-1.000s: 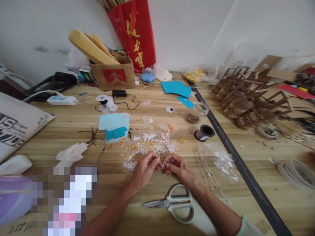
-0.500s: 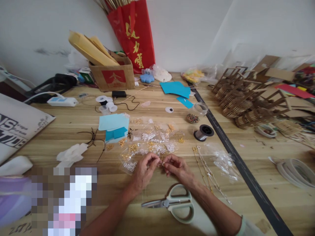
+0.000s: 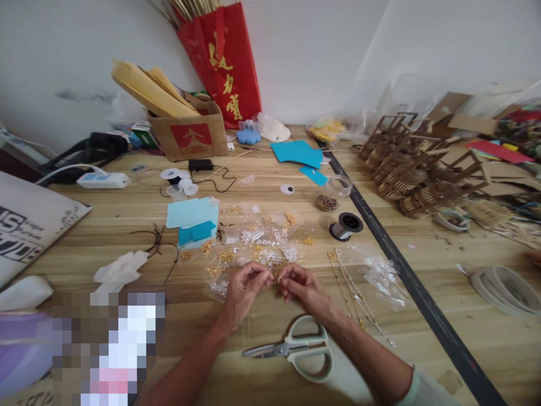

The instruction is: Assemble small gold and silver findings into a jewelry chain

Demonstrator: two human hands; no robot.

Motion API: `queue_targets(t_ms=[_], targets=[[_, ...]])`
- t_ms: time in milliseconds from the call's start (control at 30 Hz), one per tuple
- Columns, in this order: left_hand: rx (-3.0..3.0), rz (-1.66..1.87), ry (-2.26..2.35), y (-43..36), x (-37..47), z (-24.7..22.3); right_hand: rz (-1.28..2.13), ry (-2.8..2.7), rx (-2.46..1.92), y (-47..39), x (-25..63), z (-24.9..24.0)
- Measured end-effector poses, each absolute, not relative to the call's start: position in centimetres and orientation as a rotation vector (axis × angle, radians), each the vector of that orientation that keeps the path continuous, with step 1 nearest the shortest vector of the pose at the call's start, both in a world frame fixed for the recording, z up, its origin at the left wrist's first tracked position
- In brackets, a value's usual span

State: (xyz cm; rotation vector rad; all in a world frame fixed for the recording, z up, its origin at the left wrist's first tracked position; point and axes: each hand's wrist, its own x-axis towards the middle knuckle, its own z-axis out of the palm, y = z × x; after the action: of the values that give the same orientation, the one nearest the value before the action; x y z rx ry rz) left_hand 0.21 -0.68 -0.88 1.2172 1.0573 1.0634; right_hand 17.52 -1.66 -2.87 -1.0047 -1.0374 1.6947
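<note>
The left hand [image 3: 244, 286] and the right hand [image 3: 301, 285] are meeting near the middle of the wooden tabletop [image 3: 127, 225], with their fingertips pinching together. Between them they are holding a tiny ring [image 3: 279, 279], so small that it is hard to see well. Both hands are curling shut around this little piece, just above the wood. Just beyond the hands, little clear bags of gold and silver bits [image 3: 257, 248] are lying spread out in a bunch. Right below the hands, nearer to the person, a pair of scissors [image 3: 296, 349] with pale green handles is lying flat, its blades pointing to the left. To the right of the right hand, thin gold chains [image 3: 355, 296] are stretching along the wood, and a crinkly clear bag [image 3: 382, 276] is lying beside them. Farther off on the right, a spool of silver wire [image 3: 345, 226] is sitting next to a small clear cup of beads [image 3: 327, 202]. Light blue paper sheets [image 3: 192, 217] are lying to the far left of the bags. A white tissue [image 3: 120, 269] is sitting at the left, near some black cord [image 3: 158, 245]. At the far edge, a cardboard box [image 3: 190, 132] is standing by a red bag [image 3: 224, 62] against the wall. Wooden frames [image 3: 418, 169] are piling up at the far right.
</note>
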Motion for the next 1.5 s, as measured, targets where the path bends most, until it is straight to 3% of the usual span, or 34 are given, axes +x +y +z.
queue_targets(t_ms=[1500], targets=[[1.038,1.100,1.137,0.0,0.2,-0.9,1.932,-0.724,-0.816,-1.2,18.2,-2.0]])
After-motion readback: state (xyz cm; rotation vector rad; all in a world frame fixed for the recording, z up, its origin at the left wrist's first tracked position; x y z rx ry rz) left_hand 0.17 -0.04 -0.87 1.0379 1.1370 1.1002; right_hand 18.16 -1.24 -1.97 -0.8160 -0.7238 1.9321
